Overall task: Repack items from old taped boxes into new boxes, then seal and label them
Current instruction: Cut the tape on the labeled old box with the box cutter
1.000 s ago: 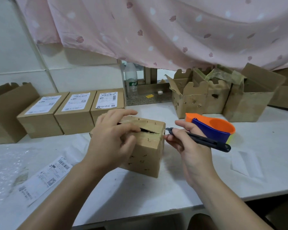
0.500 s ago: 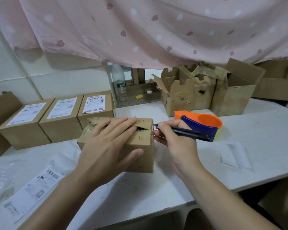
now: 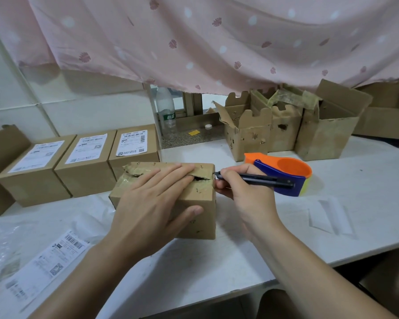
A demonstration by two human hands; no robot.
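Opening of an old taped box (image 3: 195,199), which stands on the white table (image 3: 366,180) and serves here as the landmark; the left hand (image 3: 152,203) lies flat and spread over the box top, thumb down its near face, pressing it still; the right hand (image 3: 247,192), just right of the box, is closed in a pen-like grip around a black utility knife (image 3: 256,179) whose tip touches the top right edge of the box beside a torn gap in the flaps; the step in hand appears to be cutting the old tape, with unpacking, resealing and labelling not yet begun for this box; the next move probably calls for drawing the blade along the taped seam, shallow enough to spare the contents and kept clear of the left fingers (image 3: 171,174) lying close to the cut line; count: three sealed boxes with labels (image 3: 88,166) in a row behind and left of the box; three opened, worn boxes (image 3: 283,127) behind and right of it; one orange and blue tape dispenser (image 3: 283,173) just right of the knife hand; one loose shipping label (image 3: 46,270) near and left of the box; one plastic bottle (image 3: 167,111) behind it
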